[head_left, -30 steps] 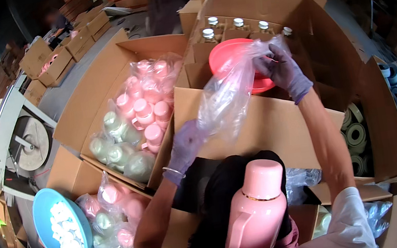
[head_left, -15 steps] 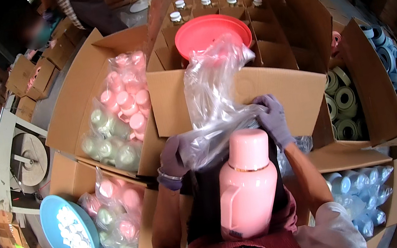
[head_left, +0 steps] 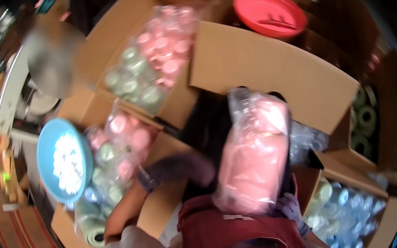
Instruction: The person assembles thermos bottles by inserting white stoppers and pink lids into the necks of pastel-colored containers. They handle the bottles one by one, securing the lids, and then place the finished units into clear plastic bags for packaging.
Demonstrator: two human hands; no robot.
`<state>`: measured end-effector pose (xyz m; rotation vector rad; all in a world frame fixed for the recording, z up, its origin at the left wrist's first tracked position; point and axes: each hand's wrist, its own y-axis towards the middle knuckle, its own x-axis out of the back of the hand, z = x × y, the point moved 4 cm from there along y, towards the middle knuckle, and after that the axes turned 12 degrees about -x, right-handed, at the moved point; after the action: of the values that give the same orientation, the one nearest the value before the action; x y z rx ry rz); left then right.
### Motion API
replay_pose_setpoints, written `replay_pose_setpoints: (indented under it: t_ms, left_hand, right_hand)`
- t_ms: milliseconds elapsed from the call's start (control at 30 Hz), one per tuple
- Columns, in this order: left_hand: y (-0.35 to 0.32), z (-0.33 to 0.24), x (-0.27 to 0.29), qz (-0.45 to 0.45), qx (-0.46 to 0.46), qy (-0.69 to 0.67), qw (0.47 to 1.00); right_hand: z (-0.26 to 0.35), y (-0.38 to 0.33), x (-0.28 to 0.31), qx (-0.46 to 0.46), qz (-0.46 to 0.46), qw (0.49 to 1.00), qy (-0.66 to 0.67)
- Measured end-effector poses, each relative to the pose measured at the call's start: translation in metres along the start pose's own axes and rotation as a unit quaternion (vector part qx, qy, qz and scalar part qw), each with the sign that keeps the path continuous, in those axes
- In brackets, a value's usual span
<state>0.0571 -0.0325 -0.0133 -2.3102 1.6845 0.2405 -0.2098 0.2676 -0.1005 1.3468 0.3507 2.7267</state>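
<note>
A pink flask (head_left: 254, 154) stands against my lap, wrapped in a clear plastic bag that covers it from top to bottom. My left hand (head_left: 177, 171), in a purple glove, lies against the bag's left side near the bottom. My right hand (head_left: 289, 207), gloved too, holds the bagged flask from below at its right. The picture is blurred by motion.
Open cardboard boxes surround me. One box (head_left: 148, 64) holds bagged pink and green lids, another (head_left: 115, 152) more of them. A red round lid (head_left: 269, 13) lies in the far box. A blue bowl (head_left: 65, 162) of white pieces sits at left. Green rolls (head_left: 364, 119) fill a box at right.
The bag was held open above the flask and has been pulled down over it. Both hands dropped from the flask's top to its lower part, and my view swung left.
</note>
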Motion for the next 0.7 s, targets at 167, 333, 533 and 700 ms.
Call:
replay_pose_setpoints:
  t_ms: [167, 333, 533, 700]
  left_hand:
    - [0.046, -0.038, -0.047, -0.233, -0.253, 0.504, 0.792]
    - [-0.015, 0.071, 0.032, -0.196, -0.041, 0.205, 0.958]
    - [-0.148, 0.083, 0.008, -0.480, -0.188, -0.321, 0.794]
    - [-0.192, 0.045, 0.097, -0.660, -0.399, -0.083, 0.631]
  right_hand:
    - [-0.007, 0.019, 0.000, 0.117, 0.052, 0.988, -0.081]
    - [0.006, 0.036, -0.007, 0.136, 0.032, 0.990, -0.017]
    - [0.105, 0.209, 0.011, 0.066, 0.036, 0.970, 0.232]
    - [0.137, 0.331, -0.040, 0.113, 0.084, 0.985, 0.100]
